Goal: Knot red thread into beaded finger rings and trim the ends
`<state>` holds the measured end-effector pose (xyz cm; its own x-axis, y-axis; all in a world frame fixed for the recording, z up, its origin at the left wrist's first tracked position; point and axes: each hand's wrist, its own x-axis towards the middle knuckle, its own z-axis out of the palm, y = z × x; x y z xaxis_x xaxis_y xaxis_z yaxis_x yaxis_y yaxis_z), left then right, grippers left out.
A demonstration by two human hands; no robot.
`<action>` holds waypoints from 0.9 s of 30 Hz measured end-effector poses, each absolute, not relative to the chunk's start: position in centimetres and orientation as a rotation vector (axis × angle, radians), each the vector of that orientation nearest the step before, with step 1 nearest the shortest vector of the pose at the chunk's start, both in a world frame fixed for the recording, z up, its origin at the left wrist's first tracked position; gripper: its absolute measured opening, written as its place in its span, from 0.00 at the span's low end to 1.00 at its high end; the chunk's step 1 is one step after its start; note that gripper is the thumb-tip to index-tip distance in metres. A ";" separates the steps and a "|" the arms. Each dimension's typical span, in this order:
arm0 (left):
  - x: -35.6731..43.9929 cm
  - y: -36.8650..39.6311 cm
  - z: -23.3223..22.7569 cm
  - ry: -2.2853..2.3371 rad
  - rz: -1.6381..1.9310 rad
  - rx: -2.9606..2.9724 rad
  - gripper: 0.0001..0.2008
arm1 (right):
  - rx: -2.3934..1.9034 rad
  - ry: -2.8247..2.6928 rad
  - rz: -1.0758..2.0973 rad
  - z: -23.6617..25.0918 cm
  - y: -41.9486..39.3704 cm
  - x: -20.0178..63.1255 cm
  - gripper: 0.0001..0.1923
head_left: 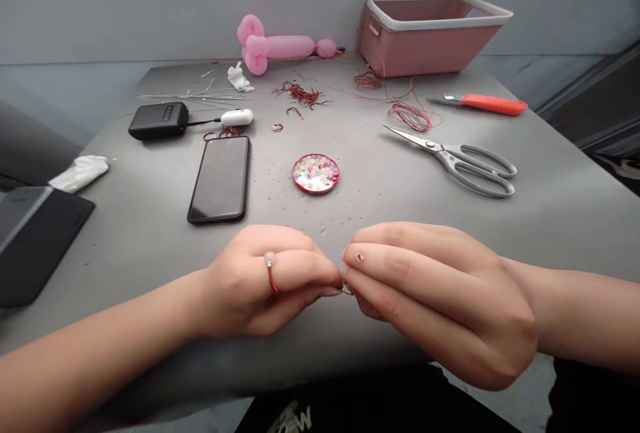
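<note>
1. Low in the middle of the frame, the left hand [265, 280] and the right hand [435, 293] meet fingertip to fingertip just above the near edge of a grey surface [380, 206].
2. Both hands are pressed into a pinch on the same small piece of thin wire [346, 292]; only a short dark bit shows between the fingertips, so its shape cannot be told.
3. The left hand wears a finished red wire ring [271, 273] topped with a pale bead on one finger. A tiny bead [359, 257] rests on a finger of the right hand.
4. Judging by this, one ring looks complete and a second piece seems to be at an early stage, with no bead yet threaded on it.
5. Just beyond the hands, centre frame, a round red lid [316, 173] holds mixed pale beads.
6. Left of it lies a black phone [221, 178], face up.
7. To the right lie grey scissors [463, 161], and beyond them an orange-handled tool [487, 104].
8. Loose red wire [413, 114] and snipped scraps scatter across the upper middle.
9. At the top stand a pink basket [430, 33] and a pink balloon figure [277, 45].
</note>
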<state>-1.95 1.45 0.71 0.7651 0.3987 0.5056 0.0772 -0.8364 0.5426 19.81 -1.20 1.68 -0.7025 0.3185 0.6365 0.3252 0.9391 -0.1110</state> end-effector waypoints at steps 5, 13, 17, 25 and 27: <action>-1.8 1.0 0.9 0.486 0.824 2.331 0.07 | -0.498 -2.380 0.017 1.8 -0.8 20.0 0.10; -1.8 0.6 0.5 0.564 0.864 2.299 0.06 | -0.942 -2.185 1.315 1.6 0.1 19.8 0.04; -1.5 0.9 0.9 0.655 0.564 2.093 0.07 | -0.702 -2.499 0.533 1.4 0.2 20.1 0.09; -1.5 1.0 1.5 0.730 0.444 1.778 0.08 | -0.434 -2.469 -0.262 1.4 0.5 20.5 0.18; -1.4 0.7 1.4 0.720 0.427 1.836 0.08 | -0.489 -2.465 -0.262 1.3 1.0 21.0 0.15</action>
